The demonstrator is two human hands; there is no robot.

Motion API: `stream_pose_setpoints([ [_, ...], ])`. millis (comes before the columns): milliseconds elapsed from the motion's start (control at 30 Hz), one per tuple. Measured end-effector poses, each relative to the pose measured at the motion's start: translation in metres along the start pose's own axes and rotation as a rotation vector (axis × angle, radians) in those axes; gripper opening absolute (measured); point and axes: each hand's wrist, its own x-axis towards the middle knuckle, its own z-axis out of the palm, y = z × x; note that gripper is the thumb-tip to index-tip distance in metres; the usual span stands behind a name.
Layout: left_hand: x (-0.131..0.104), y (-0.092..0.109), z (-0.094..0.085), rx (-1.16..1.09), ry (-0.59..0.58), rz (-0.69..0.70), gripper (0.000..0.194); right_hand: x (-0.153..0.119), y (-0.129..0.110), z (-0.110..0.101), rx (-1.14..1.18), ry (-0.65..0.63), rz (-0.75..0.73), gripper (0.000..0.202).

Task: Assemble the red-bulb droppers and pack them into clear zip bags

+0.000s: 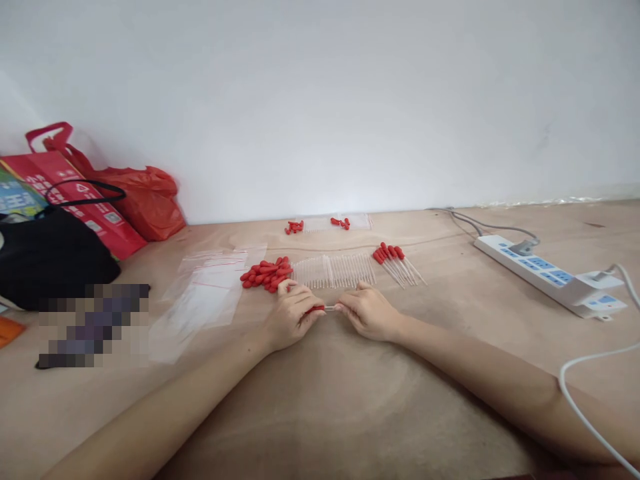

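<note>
My left hand (295, 315) is closed, pinching a red rubber dropper bulb (315, 309) between thumb and fingers. Facing it, my right hand (371, 312) pinches a thin clear dropper tube (330, 308), whose left end meets the bulb; how far it sits inside I cannot tell. Just beyond my left hand lies a heap of loose red bulbs (267, 272). A row of clear tubes (345, 269) lies beyond both hands. To its right, several droppers with red bulbs on their tubes (395, 259) are fanned out on the wooden table (340, 413).
Clear zip bags (213, 287) lie at left, near a blurred dark object (95, 327). Red bags (150, 200) and a black bag (55, 260) stand far left. More bulbs (294, 227) lie by the wall. A power strip (545, 273) and white cable (575, 360) occupy the right.
</note>
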Motion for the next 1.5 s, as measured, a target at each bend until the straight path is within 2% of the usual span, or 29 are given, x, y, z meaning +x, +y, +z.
stream_pose_setpoints([
  [133, 0.001, -0.003, 0.000, 0.025, 0.051, -0.027, 0.017, 0.006, -0.003, -0.011, -0.155, -0.002, -0.085, 0.026],
  [233, 0.001, -0.006, 0.001, 0.099, 0.111, -0.084, 0.016, 0.008, 0.006, -0.017, -0.170, -0.032, -0.045, 0.021],
  [300, 0.000, -0.010, 0.000, 0.180, 0.186, -0.172, 0.023, 0.008, 0.023, -0.021, -0.127, -0.018, 0.099, 0.019],
  [400, -0.001, -0.020, -0.002, 0.309, 0.283, -0.319, 0.025, 0.005, 0.058, -0.026, -0.089, 0.120, 0.546, 0.020],
  [467, -0.002, -0.027, -0.003, 0.383, 0.306, -0.389, 0.022, 0.001, 0.079, -0.027, -0.103, 0.192, 0.767, 0.018],
  [567, -0.004, -0.036, -0.004, 0.465, 0.300, -0.447, 0.020, -0.004, 0.097, -0.025, -0.120, 0.186, 0.909, 0.022],
  [733, -0.006, -0.039, -0.006, 0.532, 0.228, -0.498, 0.020, -0.004, 0.098, -0.019, -0.163, 0.081, 1.029, 0.027],
  [900, -0.006, -0.036, -0.007, 0.517, 0.206, -0.497, 0.021, 0.000, 0.091, -0.021, -0.203, -0.014, 1.061, 0.030],
  [1200, -0.008, -0.041, -0.008, 0.593, 0.205, -0.447, 0.023, 0.002, 0.086, -0.020, -0.216, 0.003, 1.088, 0.037],
  [1367, -0.010, -0.044, -0.010, 0.647, 0.201, -0.373, 0.021, 0.003, 0.080, -0.020, -0.249, 0.042, 0.970, 0.034],
  [1500, -0.010, -0.043, -0.010, 0.663, 0.205, -0.314, 0.021, 0.006, 0.072, -0.016, -0.225, -0.003, 0.899, 0.031],
])
